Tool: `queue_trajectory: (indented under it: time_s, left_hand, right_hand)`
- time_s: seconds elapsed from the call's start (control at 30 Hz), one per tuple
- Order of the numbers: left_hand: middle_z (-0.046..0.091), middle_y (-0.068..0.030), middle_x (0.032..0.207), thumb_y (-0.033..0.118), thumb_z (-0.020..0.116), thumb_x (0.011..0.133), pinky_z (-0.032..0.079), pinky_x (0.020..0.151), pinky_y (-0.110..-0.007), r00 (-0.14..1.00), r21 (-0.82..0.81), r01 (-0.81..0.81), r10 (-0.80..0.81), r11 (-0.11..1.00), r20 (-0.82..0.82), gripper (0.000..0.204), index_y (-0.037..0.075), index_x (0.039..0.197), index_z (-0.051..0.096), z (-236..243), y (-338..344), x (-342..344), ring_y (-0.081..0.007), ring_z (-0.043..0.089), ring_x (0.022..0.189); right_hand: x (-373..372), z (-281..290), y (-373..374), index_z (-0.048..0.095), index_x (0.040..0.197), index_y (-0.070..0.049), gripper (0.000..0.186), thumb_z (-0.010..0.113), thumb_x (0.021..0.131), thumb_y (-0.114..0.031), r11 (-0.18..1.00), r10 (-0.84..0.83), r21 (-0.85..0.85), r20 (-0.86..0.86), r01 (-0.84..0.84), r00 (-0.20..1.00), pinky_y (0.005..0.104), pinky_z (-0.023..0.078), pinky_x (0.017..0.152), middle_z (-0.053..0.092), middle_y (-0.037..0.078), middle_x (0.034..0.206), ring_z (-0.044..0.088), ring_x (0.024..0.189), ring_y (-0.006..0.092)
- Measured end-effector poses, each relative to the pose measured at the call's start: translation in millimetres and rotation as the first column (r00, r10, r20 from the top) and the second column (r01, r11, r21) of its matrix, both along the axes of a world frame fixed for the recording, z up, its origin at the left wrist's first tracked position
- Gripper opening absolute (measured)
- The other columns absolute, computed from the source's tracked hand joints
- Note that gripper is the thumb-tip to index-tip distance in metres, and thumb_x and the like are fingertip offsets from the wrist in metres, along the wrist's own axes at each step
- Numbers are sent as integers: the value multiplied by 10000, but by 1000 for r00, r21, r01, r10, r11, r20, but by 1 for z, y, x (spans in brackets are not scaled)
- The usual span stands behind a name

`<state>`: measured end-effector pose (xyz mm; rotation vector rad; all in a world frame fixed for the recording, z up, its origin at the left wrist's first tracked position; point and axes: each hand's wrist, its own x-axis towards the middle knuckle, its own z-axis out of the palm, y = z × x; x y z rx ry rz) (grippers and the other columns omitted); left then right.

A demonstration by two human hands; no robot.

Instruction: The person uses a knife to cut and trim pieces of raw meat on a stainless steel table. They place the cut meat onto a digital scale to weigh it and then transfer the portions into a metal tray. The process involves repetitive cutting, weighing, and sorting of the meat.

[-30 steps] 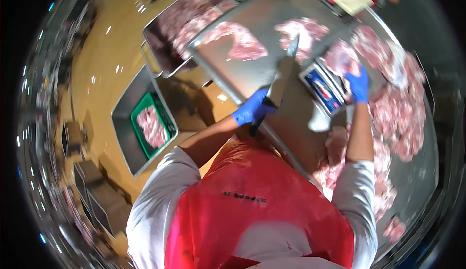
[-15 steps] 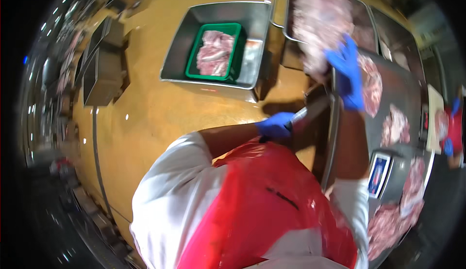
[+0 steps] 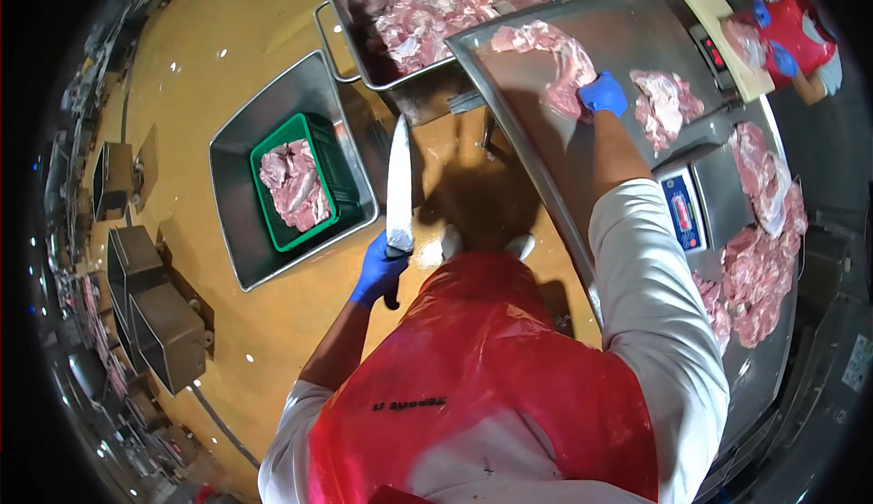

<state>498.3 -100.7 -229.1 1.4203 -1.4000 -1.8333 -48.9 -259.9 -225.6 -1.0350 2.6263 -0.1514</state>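
Observation:
My left hand (image 3: 380,269), in a blue glove, is closed round the handle of a long knife (image 3: 399,172); its broad blade points away from me over the floor. Across the steel table, my right hand (image 3: 604,95), also blue-gloved, grips the near end of a long curved piece of raw meat (image 3: 566,60), which lies on the tabletop. Just right of that hand rests another pale, fatty piece of meat (image 3: 666,109). Beyond the table's far left edge, a deep steel tub (image 3: 396,77) holds a heap of raw meat (image 3: 432,18).
A steel bin (image 3: 238,186) at left holds a green basket (image 3: 288,242) with meat in it. On the table (image 3: 627,36) stand a scale (image 3: 682,209) and more meat (image 3: 759,268). At far right a co-worker (image 3: 800,31) handles meat on a cutting board (image 3: 718,22).
My right hand has gone from the meat at the tub to the table, where it now grips a piece. The knife in my left hand now points forward. My view has turned right.

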Motion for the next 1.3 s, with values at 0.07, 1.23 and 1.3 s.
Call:
queue_trajectory:
  time_s: [0.07,1.23,1.3]
  left_hand:
    - [613,-12,937,-27,628,776,476,766,-281,997,2,80,-80,997,-5,346,43,1113,597,9,-10,-32,-116,571,847]
    - [615,-155,1152,-143,536,773,586,836,-382,896,-117,237,-263,965,-357,471,2,1221,521,88,-66,-346,-229,654,956]
    - [620,-148,1143,-142,549,779,586,840,-385,872,-134,311,-339,941,-354,464,2,1219,522,85,-56,-359,-226,656,953]
  right_hand:
    - [-14,-4,19,571,1305,-133,715,760,693,-452,1000,-12,-27,96,14,995,448,506,944,653,217,1178,630,1097,377]
    - [-199,182,273,488,1343,20,715,780,727,-196,723,413,-690,390,-36,823,336,387,1062,567,90,1283,527,1197,202]
    - [-219,179,301,498,1307,-15,673,764,709,-176,695,385,-707,212,-131,898,350,410,1033,585,121,1234,550,1164,227]
